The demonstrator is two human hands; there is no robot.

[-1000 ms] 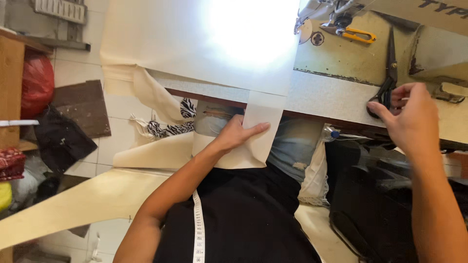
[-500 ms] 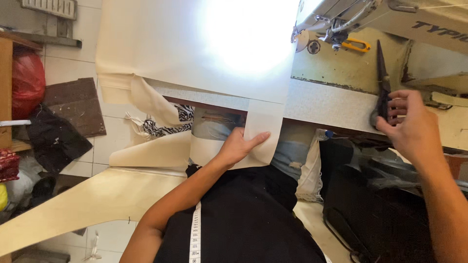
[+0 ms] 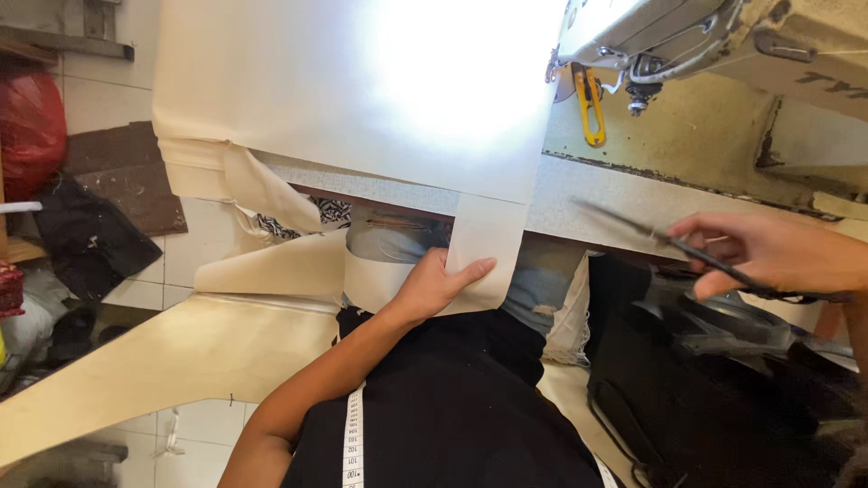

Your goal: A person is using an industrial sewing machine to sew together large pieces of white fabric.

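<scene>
A wide piece of cream fabric [image 3: 362,99] lies across the sewing table, brightly lit, with a narrower strip [image 3: 488,239] hanging over the table's front edge. My left hand [image 3: 434,285] grips the lower end of that strip over my lap. My right hand [image 3: 778,253] holds black scissors [image 3: 669,244] by the handles, blades pointing left, lifted just off the table's front edge, to the right of the strip. A white measuring tape [image 3: 353,443] hangs over my black top.
A sewing machine [image 3: 723,45] stands at the table's back right, with a yellow thread snip [image 3: 589,107] under its head. More cream fabric [image 3: 163,361] drapes down to the tiled floor at left. A red bag [image 3: 32,126] and dark cloth [image 3: 86,239] sit far left.
My right hand has picked the scissors up from the table and swung them from upright to pointing left, towards the strip. My left hand stays on the strip.
</scene>
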